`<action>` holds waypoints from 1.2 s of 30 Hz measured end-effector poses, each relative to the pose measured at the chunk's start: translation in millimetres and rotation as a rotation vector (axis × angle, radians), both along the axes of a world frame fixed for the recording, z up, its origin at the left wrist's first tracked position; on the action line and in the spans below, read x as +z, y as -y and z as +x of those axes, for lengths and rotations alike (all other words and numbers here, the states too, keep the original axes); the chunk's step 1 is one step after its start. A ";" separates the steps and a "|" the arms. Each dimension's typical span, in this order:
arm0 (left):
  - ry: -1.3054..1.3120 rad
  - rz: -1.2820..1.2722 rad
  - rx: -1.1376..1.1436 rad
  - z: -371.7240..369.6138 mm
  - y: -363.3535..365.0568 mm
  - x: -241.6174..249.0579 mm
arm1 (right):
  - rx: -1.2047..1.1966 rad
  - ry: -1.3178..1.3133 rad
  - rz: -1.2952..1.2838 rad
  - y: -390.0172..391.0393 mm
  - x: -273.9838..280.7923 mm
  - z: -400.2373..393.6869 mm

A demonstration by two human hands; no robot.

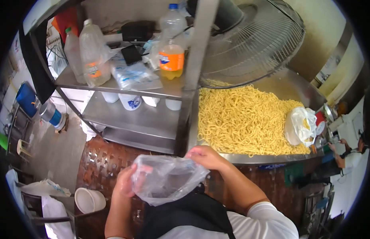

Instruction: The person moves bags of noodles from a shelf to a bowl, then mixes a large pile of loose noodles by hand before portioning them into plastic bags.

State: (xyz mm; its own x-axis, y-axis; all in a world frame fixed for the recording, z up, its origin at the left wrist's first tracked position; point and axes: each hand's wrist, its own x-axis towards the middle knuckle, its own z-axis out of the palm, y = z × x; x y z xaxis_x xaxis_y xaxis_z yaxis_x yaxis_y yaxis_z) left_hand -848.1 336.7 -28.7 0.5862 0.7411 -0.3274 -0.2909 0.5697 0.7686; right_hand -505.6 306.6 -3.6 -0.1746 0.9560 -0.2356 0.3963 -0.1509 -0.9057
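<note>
A clear plastic bag (pixel 171 181) is spread wide in front of my dark apron, with nothing seen inside it. My left hand (pixel 126 181) grips its left side, and some of the fingers show blurred through the film. At the opposite top corner, my right hand (pixel 207 156) pinches the bag's edge. Just beyond my right hand, a large heap of yellow noodles (pixel 244 119) covers the metal table (pixel 248 158). On the right end of the heap stands a white plastic bag (pixel 301 126), its contents mostly hidden.
A big fan (pixel 252 44) leans over the noodles. Left of it, a metal shelf (pixel 125 119) holds an orange-labelled bottle (pixel 171 61), more bottles and plastic packets (pixel 135 75). A white bucket (pixel 90 200) stands at lower left. Another person (pixel 344 159) works at far right.
</note>
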 end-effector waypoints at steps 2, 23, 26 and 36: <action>0.259 -0.297 0.173 67.1 8.6 9.8 | -0.036 -0.129 -0.133 13.1 0.6 56.8; -0.070 -0.494 -0.127 453.6 56.4 -26.5 | -0.321 1.371 -0.135 -34.1 109.1 356.7; -0.037 -0.573 -0.008 493.1 40.8 -41.3 | -0.255 1.425 -0.094 -79.5 61.9 384.5; -0.178 0.018 -0.365 504.5 76.4 23.8 | 0.529 0.969 0.428 -50.0 -61.3 214.8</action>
